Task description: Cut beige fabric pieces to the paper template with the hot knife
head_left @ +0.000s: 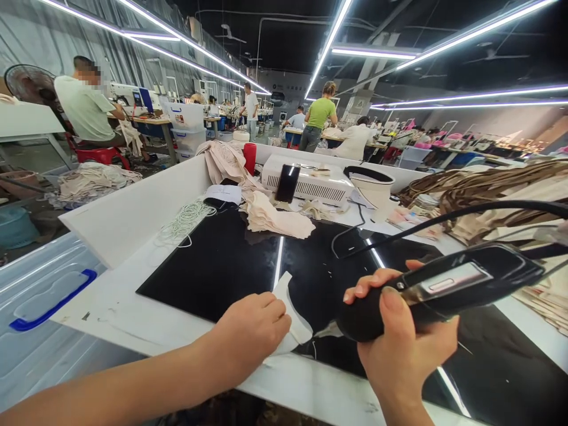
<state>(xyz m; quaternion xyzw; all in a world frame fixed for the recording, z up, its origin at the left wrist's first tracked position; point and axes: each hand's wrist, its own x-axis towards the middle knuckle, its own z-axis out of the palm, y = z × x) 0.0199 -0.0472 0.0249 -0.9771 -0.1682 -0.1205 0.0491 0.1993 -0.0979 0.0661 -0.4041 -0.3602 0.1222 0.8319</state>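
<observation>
My left hand (257, 331) is closed on a small off-white fabric piece (290, 310), which has a curved edge and sticks out past my fingers. My right hand (402, 343) wraps around a black corded hand tool (444, 290) with a rounded dark nose and a silvery panel on its side. The tool's nose points left, toward the fabric piece, and a pale, unclear shape shows at its tip. I cannot tell whether the two touch. Both hands are over the near edge of a glossy black board (213, 266) on the white table (119, 319).
Cream fabric pieces (277, 219), a phone (287, 183), a white vented box (310, 177) and pale cord (186, 216) lie toward the back. The tool's black cable (465, 210) arcs right, near piled fabric strips (488, 183). A lidded plastic bin (48, 296) stands left. Several people work beyond.
</observation>
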